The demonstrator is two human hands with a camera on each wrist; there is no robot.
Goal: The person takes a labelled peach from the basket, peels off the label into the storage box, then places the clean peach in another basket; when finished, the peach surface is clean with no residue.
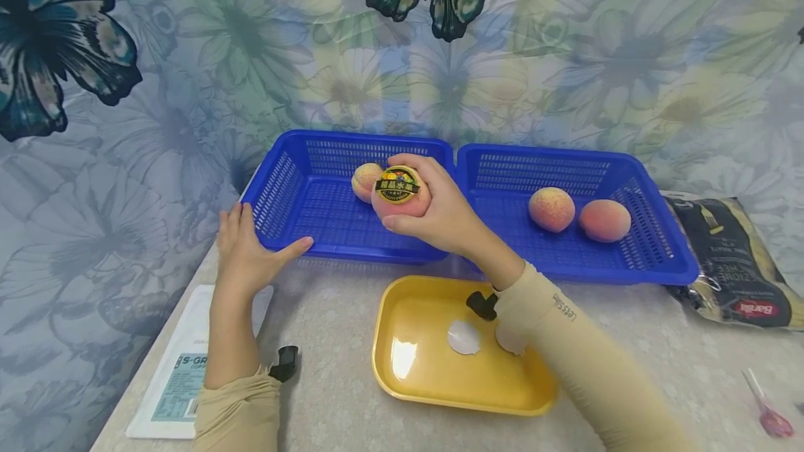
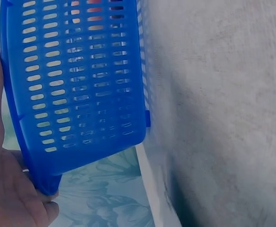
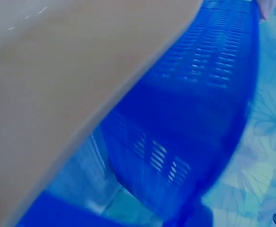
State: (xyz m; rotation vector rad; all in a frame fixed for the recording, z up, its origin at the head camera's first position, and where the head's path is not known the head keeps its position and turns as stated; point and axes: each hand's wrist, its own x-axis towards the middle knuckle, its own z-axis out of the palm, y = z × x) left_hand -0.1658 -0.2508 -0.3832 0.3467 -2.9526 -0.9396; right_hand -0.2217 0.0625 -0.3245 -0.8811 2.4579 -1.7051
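Note:
My right hand [image 1: 442, 211] grips a peach [image 1: 392, 209] with a round black-and-gold sticker facing up, held over the left blue basket [image 1: 352, 251]. Partly behind it, a second peach [image 1: 364, 182] lies in that basket. At the basket's near left corner, my left hand [image 1: 241, 253] rests on the rim, thumb along the front edge and fingers along the side. The left wrist view shows this hand [image 2: 10, 189] around the blue corner. In the right wrist view the forearm covers much of the frame, and the held peach is hidden.
The right blue basket [image 1: 502, 264] holds two peaches [image 1: 551, 209]. Nearer stands a yellow tray [image 1: 427, 375] with white round pieces [image 1: 463, 337]. A white packet [image 1: 169, 382] lies left, a dark pasta bag [image 1: 722, 250] and a lollipop [image 1: 774, 420] right. A floral backdrop [image 1: 352, 54] hangs behind.

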